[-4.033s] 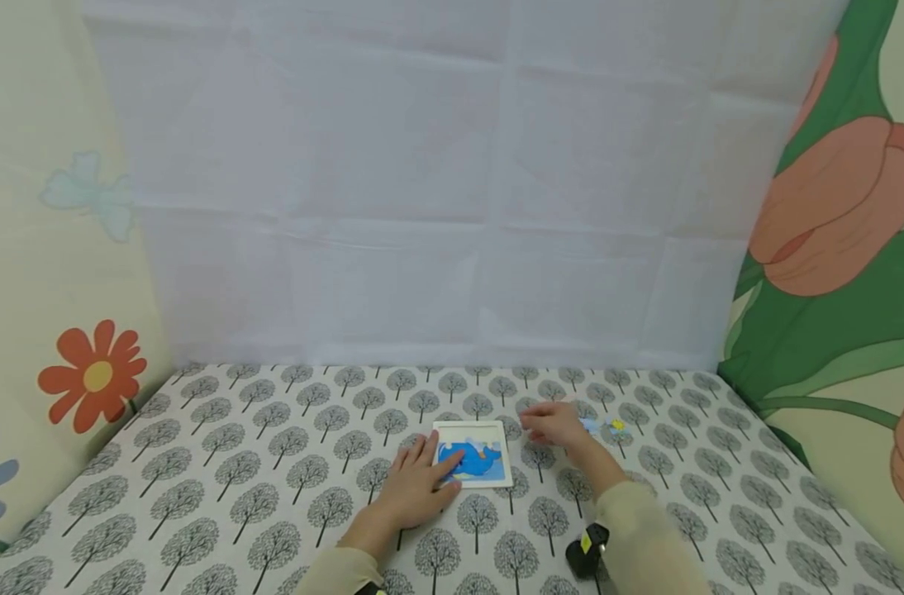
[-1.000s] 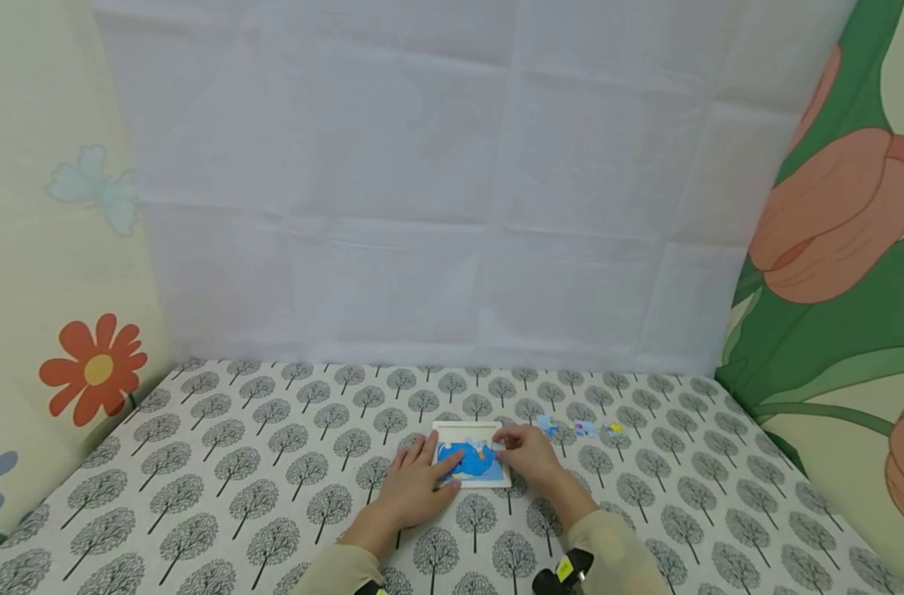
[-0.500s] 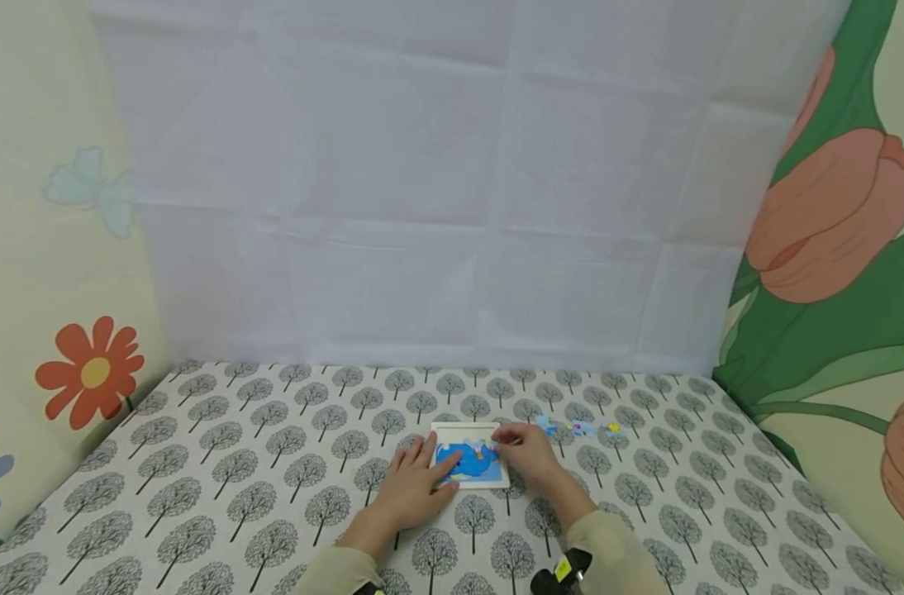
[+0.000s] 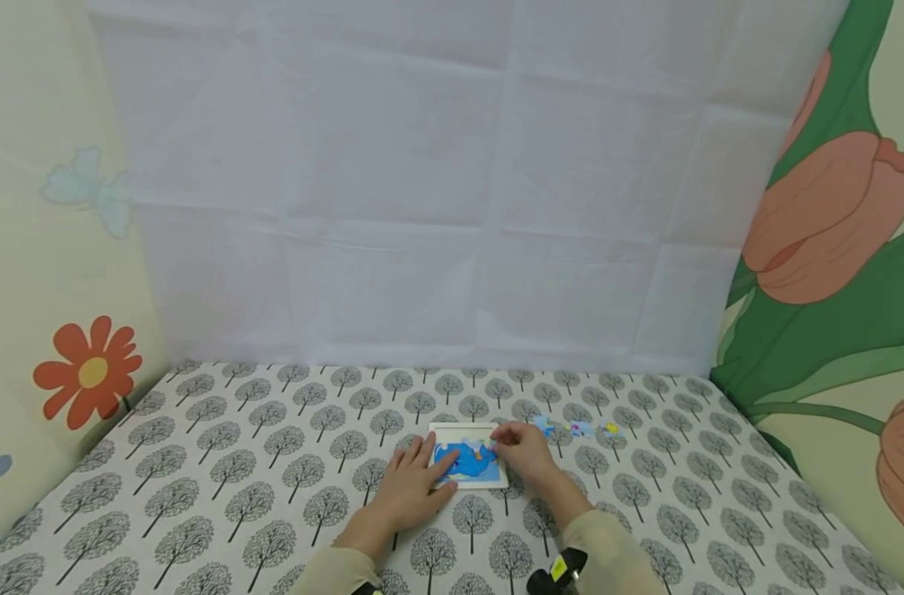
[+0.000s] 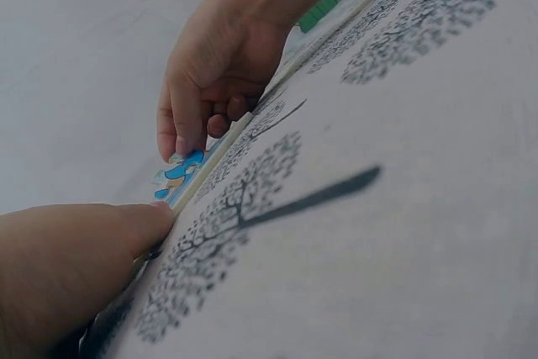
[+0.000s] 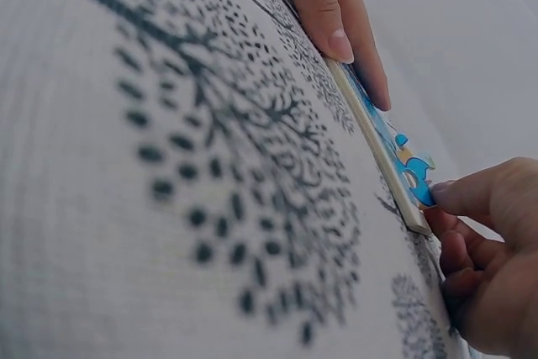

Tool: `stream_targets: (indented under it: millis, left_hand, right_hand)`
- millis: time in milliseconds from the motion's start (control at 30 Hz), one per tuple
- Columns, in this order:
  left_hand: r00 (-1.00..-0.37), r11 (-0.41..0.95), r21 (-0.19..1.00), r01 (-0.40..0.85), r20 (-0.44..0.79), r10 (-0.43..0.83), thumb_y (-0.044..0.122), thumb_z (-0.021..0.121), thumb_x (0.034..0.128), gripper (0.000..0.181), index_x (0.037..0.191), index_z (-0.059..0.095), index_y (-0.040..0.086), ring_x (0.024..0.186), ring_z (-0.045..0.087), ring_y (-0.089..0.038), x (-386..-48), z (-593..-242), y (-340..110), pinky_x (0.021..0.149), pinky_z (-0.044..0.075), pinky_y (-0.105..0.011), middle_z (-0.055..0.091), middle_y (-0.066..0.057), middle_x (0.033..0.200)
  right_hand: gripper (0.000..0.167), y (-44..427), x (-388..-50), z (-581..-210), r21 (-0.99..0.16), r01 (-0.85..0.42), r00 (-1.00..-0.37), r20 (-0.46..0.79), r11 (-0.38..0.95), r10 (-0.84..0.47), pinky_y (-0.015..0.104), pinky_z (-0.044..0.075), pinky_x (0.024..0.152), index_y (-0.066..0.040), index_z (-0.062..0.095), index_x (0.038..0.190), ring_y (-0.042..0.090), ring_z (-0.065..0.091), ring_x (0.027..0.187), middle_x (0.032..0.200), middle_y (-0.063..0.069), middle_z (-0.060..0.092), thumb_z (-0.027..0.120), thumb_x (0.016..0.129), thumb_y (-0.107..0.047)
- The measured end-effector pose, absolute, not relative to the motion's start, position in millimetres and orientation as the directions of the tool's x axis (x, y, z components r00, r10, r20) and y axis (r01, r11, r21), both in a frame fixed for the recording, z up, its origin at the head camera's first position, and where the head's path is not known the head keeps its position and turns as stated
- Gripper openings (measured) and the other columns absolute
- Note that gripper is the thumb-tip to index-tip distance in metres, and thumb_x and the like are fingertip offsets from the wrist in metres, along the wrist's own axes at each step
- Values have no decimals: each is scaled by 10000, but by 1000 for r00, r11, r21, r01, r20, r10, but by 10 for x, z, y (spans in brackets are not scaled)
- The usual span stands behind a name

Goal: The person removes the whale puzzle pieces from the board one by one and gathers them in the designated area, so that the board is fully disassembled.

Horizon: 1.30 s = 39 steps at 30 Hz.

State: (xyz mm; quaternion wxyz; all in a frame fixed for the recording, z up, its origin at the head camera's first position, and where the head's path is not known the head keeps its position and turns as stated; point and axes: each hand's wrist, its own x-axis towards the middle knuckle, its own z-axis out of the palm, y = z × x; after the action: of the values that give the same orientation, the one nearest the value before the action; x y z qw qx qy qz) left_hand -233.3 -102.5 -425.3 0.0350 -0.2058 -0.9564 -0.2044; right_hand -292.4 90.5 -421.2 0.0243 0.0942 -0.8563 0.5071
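Observation:
A jigsaw puzzle in a white frame [image 4: 468,486] lies on the cloth, showing a blue whale picture [image 4: 473,464]. My left hand [image 4: 407,493] rests with extended fingers over the frame's left side, its index finger on the picture. My right hand [image 4: 528,454] is at the frame's right edge. In the right wrist view its thumb and fingers pinch a blue puzzle piece [image 6: 414,181], which stands tilted above the puzzle surface. The left wrist view shows the same piece [image 5: 192,162] under the right fingertips. Part of the picture is hidden beneath both hands.
To the right of the frame lie three loose puzzle pieces: a blue one [image 4: 544,425], one with a pinkish spot [image 4: 581,429] and a yellow-marked one [image 4: 611,429]. A tree-print cloth [image 4: 273,479] covers the table. A white sheet [image 4: 392,207] hangs behind.
Since the earliest frame my right hand has moved left and down to the frame's right edge, uncovering a loose blue piece. Over the last second both hands have stayed nearly still.

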Motion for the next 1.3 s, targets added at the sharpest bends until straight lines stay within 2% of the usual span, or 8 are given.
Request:
stream_targets:
  millis: [633, 1300]
  left_hand:
    - [-921, 850, 355, 390, 149, 360, 389, 446, 873, 623, 1314, 313, -30, 1253, 138, -351, -2341, -4242, -1025, 988, 114, -500, 213, -194, 1375]
    - [-921, 852, 349, 390, 151, 359, 396, 439, 871, 636, 1323, 294, -27, 1260, 126, -334, -2345, -4256, -1007, 989, 102, -501, 195, -187, 1382]
  right_hand:
    - [65, 896, -2961, -4220, -902, -121, -991, 85, 414, -104, 266, 421, 583, -12, 602, 780, 156, 466, 656, 700, 29, 520, 608, 731, 31]
    - [79, 923, -2970, -4264, -915, -129, -988, 85, 382, -131, 262, 425, 565, -36, 582, 750, 154, 467, 649, 712, 41, 520, 602, 748, 40]
